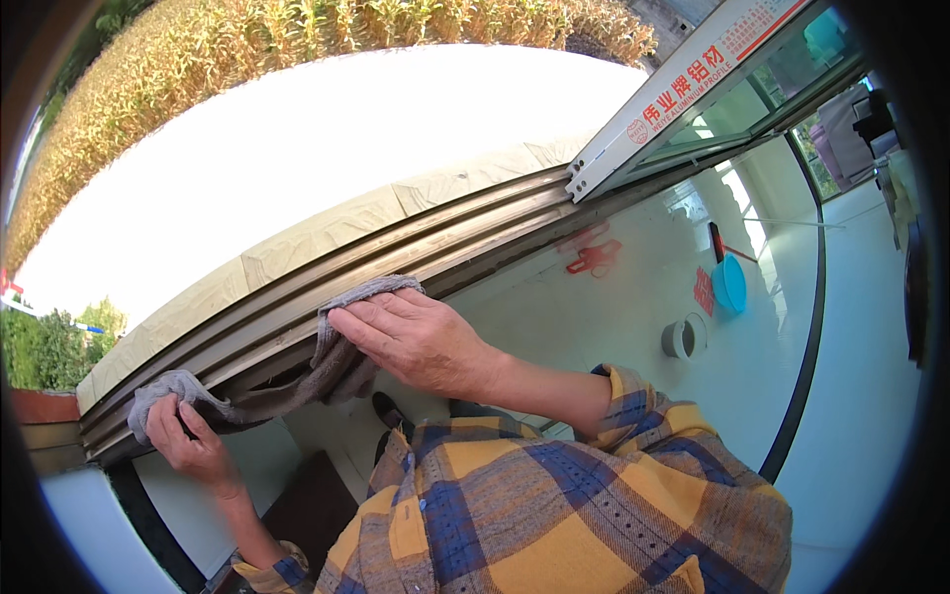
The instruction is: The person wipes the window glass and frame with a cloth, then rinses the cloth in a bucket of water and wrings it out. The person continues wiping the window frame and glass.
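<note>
A grey towelling cloth (338,371) hangs in a sagging strip between my two hands, over the inner edge of a sliding-window track (482,241). My right hand (423,341) lies palm down on one bunched end, pressing it against the metal rails near the middle of the track. At the track's left end, my left hand (185,442) grips the other end of the cloth between thumb and fingers. The track has several parallel grooves. Under my right palm, the cloth and rails are hidden.
A glass sash with a pale metal frame (683,96) bearing red writing stands at the track's right. A stone ledge (326,226) runs outside. Below, the indoor floor holds a grey bucket (675,340), a blue basin-like item (730,284) and a red plastic bag (594,257).
</note>
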The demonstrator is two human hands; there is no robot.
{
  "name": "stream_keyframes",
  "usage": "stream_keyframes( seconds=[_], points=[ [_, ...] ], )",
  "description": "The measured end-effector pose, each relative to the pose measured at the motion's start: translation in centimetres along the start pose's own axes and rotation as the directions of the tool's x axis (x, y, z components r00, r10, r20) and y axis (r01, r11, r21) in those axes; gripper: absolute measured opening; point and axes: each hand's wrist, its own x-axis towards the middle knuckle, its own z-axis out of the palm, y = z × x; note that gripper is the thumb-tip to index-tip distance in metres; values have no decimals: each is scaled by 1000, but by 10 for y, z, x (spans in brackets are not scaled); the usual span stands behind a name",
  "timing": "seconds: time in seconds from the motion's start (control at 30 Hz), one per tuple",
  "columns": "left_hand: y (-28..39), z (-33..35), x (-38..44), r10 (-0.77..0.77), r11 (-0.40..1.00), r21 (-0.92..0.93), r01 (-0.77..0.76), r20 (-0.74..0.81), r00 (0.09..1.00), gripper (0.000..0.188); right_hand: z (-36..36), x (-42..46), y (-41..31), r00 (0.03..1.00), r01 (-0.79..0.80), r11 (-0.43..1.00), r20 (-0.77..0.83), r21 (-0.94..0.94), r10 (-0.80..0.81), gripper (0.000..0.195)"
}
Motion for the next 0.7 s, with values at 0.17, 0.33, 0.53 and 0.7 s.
stream_keyframes(
  seconds=[0.17,0.33,0.53,0.7],
  points=[
    [119,21,12,91,977,-199,-82,36,995,20,-47,-36,45,998,-60,985,13,-162,62,39],
    [217,45,22,222,902,-387,-193,30,975,24,-84,-66,84,987,-160,950,-18,-269,161,38],
    [294,64,30,316,850,-456,-262,44,948,32,-115,-78,106,966,-255,880,-68,-401,249,36],
    [279,65,30,327,820,-510,-258,47,944,26,-127,-81,120,982,-183,882,-120,-435,145,23]
  ],
)
